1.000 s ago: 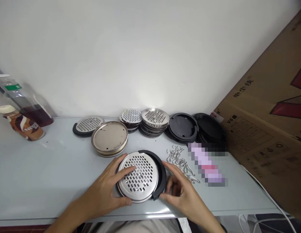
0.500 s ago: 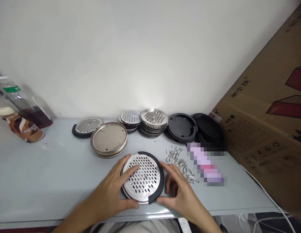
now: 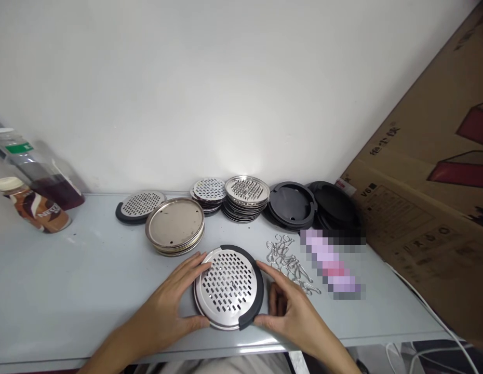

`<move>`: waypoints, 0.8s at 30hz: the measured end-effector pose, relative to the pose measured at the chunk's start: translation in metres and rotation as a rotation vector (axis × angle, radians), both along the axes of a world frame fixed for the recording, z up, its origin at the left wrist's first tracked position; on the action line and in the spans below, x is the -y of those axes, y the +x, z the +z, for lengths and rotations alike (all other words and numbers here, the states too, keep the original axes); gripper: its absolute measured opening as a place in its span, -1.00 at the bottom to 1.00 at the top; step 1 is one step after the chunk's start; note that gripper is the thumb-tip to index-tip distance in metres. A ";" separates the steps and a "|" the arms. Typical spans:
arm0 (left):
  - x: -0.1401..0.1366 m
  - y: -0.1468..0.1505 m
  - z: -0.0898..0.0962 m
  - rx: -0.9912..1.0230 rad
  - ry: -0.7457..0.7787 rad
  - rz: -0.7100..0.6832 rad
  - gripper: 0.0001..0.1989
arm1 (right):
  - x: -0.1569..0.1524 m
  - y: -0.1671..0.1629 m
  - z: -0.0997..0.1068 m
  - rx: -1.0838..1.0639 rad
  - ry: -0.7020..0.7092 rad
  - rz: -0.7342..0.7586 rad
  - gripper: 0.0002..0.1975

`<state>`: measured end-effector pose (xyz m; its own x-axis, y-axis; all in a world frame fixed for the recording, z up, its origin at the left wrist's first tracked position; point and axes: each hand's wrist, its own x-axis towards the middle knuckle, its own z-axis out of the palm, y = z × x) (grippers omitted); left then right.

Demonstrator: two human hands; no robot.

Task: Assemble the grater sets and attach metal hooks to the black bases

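Between my hands near the table's front edge is a round grater point(image 3: 228, 283), a perforated metal disc with a black rim piece along its right side. My left hand point(image 3: 175, 301) grips its left edge, thumb at the lower left and fingertips at the upper left. On the black rim, my right hand point(image 3: 290, 304) holds with index finger and thumb, the other fingers curled. Beyond my left hand stands a stack of plain metal discs point(image 3: 175, 223). Bent wire hooks point(image 3: 286, 259) lie in a loose pile past my right hand.
Along the wall stand another black-rimmed grater point(image 3: 142, 205), perforated discs point(image 3: 209, 189), a stack of grating discs point(image 3: 247, 192), black round holders point(image 3: 292, 205) and more black pieces point(image 3: 335, 205). Two bottles point(image 3: 35, 205) are at left. A cardboard box point(image 3: 424, 208) and white cable point(image 3: 420, 301) are at right.
My left index finger has drawn back from the grater's perforated face to its upper-left edge, and the left thumb has shifted left. My right hand keeps nearly the same hold.
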<state>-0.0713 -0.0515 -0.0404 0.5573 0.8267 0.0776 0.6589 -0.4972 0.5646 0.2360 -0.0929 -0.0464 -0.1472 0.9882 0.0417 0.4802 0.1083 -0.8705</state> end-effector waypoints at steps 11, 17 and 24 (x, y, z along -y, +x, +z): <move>-0.002 0.002 -0.004 0.052 -0.003 0.004 -0.19 | 0.007 -0.009 -0.011 0.341 0.255 0.069 -0.05; -0.003 -0.001 0.000 0.157 -0.042 0.015 -0.12 | 0.013 -0.018 -0.017 0.486 0.545 -0.003 -0.23; 0.002 -0.006 -0.005 0.448 -0.148 0.061 -0.11 | 0.019 -0.012 -0.007 0.419 0.660 0.001 -0.39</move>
<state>-0.0774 -0.0536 -0.0450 0.4461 0.8771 0.1782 0.3598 -0.3580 0.8616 0.2243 -0.1120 -0.0539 -0.2814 0.7779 0.5619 0.7540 0.5414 -0.3719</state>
